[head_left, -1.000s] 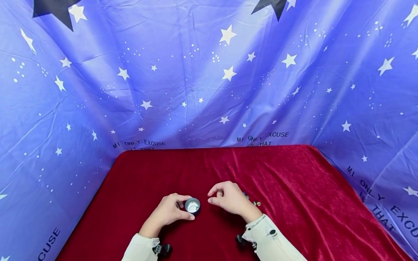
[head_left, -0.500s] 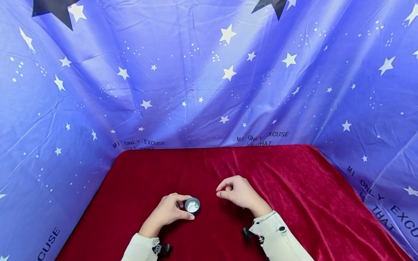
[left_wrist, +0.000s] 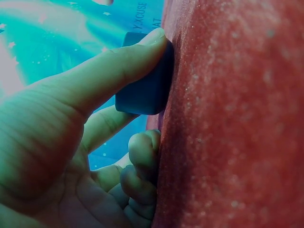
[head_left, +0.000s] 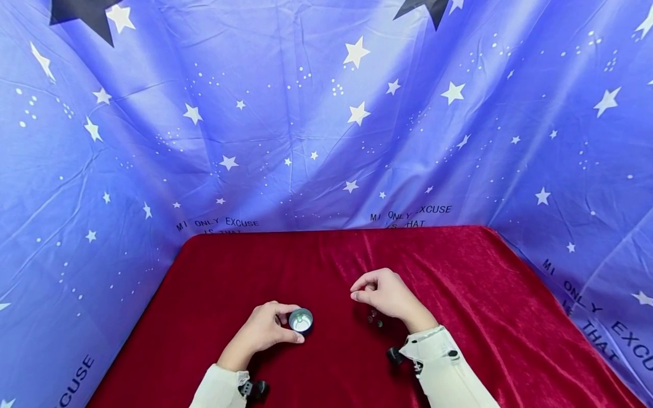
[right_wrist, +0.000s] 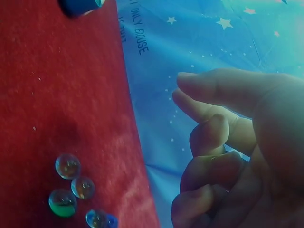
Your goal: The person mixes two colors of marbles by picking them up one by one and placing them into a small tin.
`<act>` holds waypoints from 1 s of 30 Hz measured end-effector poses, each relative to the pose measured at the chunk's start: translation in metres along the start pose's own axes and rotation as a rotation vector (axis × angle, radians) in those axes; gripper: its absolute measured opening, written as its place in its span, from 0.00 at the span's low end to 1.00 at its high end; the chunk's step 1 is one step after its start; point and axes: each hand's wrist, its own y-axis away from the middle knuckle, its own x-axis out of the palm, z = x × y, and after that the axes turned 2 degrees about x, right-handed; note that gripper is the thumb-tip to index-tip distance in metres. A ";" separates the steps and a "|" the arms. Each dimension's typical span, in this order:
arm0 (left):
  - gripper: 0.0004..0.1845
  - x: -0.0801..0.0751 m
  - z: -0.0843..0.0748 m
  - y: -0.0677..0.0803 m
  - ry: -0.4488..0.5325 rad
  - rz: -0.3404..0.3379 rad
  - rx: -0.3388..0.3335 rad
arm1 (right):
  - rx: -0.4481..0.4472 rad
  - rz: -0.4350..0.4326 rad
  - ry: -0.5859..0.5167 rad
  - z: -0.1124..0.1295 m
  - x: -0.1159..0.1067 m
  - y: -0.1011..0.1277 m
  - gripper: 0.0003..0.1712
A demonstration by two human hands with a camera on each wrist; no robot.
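My left hand (head_left: 266,327) grips a small round dark cup (left_wrist: 142,95) between thumb and fingers, low over the cloth in the left wrist view. From the head view, the cup's mouth faces up, with a shiny silvery inside and a small greenish glint in it. Up and to the right, my right hand (head_left: 389,293) is raised above the cloth. Its thumb and forefinger tips come close together, the other fingers are loosely curled, and nothing shows between them. Several glass marbles (right_wrist: 68,166) lie on the cloth below it, one with a green streak; the hand partly hides them in the head view.
A dark red velvet cloth (head_left: 245,266) with folds at its right covers the table. Blue star-printed curtains (head_left: 285,130) rise behind it and along both sides. Each wrist wears a small black camera, the right one (head_left: 395,356) below its cuff.
My right hand has moved away from the cup, rightward and a little farther back. Marbles once hidden under it show at its lower left. The left hand and cup stay put.
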 end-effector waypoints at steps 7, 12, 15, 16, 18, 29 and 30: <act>0.29 -0.001 0.001 0.000 -0.007 0.004 -0.004 | 0.023 -0.005 0.001 -0.008 -0.005 -0.001 0.04; 0.29 -0.001 0.001 0.001 -0.007 0.006 -0.001 | 0.060 -0.021 0.009 -0.012 -0.010 -0.001 0.05; 0.29 -0.001 0.000 0.000 -0.010 0.008 0.002 | 0.081 -0.037 0.029 -0.015 -0.013 0.000 0.05; 0.29 -0.001 0.000 0.000 -0.013 0.008 0.005 | 0.086 -0.040 0.032 -0.016 -0.015 0.000 0.05; 0.29 -0.001 0.001 0.000 -0.017 0.010 0.007 | 0.091 -0.041 0.029 -0.018 -0.017 0.000 0.05; 0.30 -0.001 0.002 -0.001 -0.009 0.016 -0.014 | 0.105 -0.050 0.019 -0.035 -0.027 0.000 0.06; 0.30 -0.001 0.001 -0.001 -0.006 0.017 -0.014 | 0.112 -0.048 0.019 -0.037 -0.028 0.000 0.06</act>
